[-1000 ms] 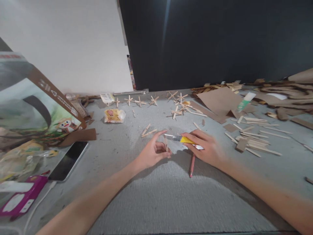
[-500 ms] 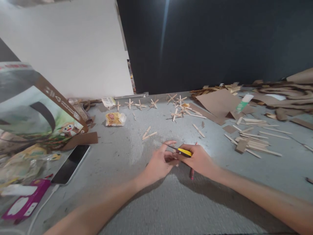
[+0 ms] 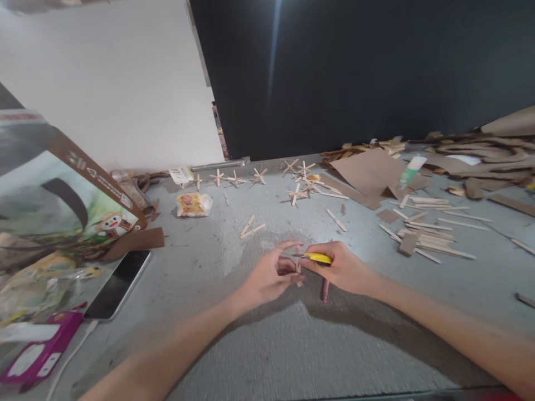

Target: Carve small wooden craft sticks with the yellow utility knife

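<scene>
My left hand [image 3: 273,274], near the middle of the grey table, pinches a short wooden stick [image 3: 298,262] upright between thumb and fingers. In my right hand [image 3: 340,268] is a yellow cutter [image 3: 318,258], its dark tip pointing left at the stick. A red pencil-like item [image 3: 325,291] lies on the table under my right hand. Beyond my hands, two sticks [image 3: 252,231] form a V, and a single stick [image 3: 336,220] lies farther right.
Several star-shaped stick pieces [image 3: 259,176] stand along the back. Loose sticks [image 3: 438,245], brown cardboard [image 3: 363,172] and a glue stick [image 3: 412,171] lie right. At left are a phone [image 3: 117,285], a purple box [image 3: 44,348] and a large printed bag [image 3: 62,189].
The cutter has turned from slanting to nearly level, its tip now across the stick. The stick shows more clearly between my left fingers. The whole view has shifted slightly.
</scene>
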`<state>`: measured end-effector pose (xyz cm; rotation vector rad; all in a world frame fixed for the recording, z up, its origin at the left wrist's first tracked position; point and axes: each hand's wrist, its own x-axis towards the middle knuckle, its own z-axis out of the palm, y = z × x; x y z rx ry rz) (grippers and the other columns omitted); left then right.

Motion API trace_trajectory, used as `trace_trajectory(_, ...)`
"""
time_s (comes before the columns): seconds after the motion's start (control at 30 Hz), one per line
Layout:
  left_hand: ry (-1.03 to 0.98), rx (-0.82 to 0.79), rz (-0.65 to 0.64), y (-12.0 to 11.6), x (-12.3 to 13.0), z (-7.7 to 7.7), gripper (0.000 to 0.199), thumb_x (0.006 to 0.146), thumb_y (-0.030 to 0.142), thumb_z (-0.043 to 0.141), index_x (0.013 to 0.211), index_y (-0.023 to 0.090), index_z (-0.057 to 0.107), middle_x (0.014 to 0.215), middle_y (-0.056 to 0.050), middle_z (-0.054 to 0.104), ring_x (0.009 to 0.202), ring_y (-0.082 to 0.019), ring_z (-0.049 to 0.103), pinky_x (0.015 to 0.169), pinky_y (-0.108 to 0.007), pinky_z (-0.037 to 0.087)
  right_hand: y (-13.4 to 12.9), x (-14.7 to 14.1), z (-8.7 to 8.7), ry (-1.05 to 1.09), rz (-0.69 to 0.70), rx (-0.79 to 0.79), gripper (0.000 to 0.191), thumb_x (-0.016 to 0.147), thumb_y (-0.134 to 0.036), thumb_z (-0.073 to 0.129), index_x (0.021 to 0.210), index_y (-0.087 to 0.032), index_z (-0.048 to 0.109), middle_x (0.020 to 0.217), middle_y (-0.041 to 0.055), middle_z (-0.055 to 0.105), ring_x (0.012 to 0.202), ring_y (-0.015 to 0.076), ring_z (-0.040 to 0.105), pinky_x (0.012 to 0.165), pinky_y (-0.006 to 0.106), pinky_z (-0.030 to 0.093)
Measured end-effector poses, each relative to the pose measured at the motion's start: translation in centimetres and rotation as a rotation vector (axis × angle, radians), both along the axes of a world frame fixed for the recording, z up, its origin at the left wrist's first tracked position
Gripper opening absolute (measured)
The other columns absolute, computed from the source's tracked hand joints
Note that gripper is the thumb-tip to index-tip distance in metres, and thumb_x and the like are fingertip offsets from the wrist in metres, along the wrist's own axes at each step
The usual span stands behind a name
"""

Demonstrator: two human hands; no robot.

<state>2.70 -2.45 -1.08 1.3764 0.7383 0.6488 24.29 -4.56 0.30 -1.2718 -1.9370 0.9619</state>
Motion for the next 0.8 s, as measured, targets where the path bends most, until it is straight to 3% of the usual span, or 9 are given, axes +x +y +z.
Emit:
trace_trajectory(0.2,-0.026,0.036,0.131,1.1,-0.9,0.7,0.090,0.070,0.047,0.093,0.145,0.019,0.051,0.075,0.001,0.072,0.073,-0.019,0.073,0.078,-0.032,0.053,1.6,1.9,-0.7,-0.146,-0.118,0.270,0.033,0.098,-0.046,0.056,0.080,-0.022,0.069,0.064,0.0005,0.065,0.058,0.0171,0.059,0.055,0.028,0.043)
trace_trajectory(0.3,-0.024,0.059,0.189,1.5,-1.2,0.8,0.092,0.074,0.047,0.091,0.150,0.017,0.048,0.075,0.000,0.072,0.073,-0.018,0.073,0.079,-0.032,0.054,2.0,2.5,-1.5,-0.239,-0.137,0.382,0.027,0.100,-0.040,0.053,0.104,-0.023,0.074,0.086,0.0052,0.078,0.069,0.0205,0.070,0.062,0.030,0.050)
trace_trajectory(0.4,-0.003,0.113,0.206,1.5,-1.2,0.6,0.084,0.082,0.040,0.085,0.153,0.017,0.047,0.073,0.001,0.072,0.073,-0.018,0.073,0.079,-0.032,0.055,2.1,2.8,-1.7,-0.362,-0.075,0.487,0.035,0.102,-0.044,0.056,0.128,-0.023,0.067,0.102,0.0082,0.080,0.079,0.0231,0.075,0.068,0.032,0.053)
trace_trajectory(0.6,-0.022,0.175,0.185,1.5,-1.2,0.1,0.070,0.085,0.023,0.074,0.152,0.020,0.052,0.080,-0.001,0.073,0.074,-0.017,0.072,0.081,-0.032,0.056,2.6,3.1,-1.5,-0.454,0.150,0.741,0.038,0.113,-0.043,0.035,0.116,-0.020,0.065,0.090,0.0072,0.072,0.072,0.0192,0.068,0.063,0.029,0.048)
trace_trajectory(0.8,0.000,0.238,0.181,1.3,-1.2,0.1,0.059,0.090,0.017,0.064,0.148,0.020,0.055,0.076,0.000,0.071,0.073,-0.016,0.069,0.084,-0.034,0.056,3.2,3.4,-1.8,-0.378,0.139,0.837,0.031,0.112,-0.039,0.042,0.119,-0.018,0.065,0.089,0.0059,0.070,0.071,0.0167,0.065,0.063,0.027,0.047)
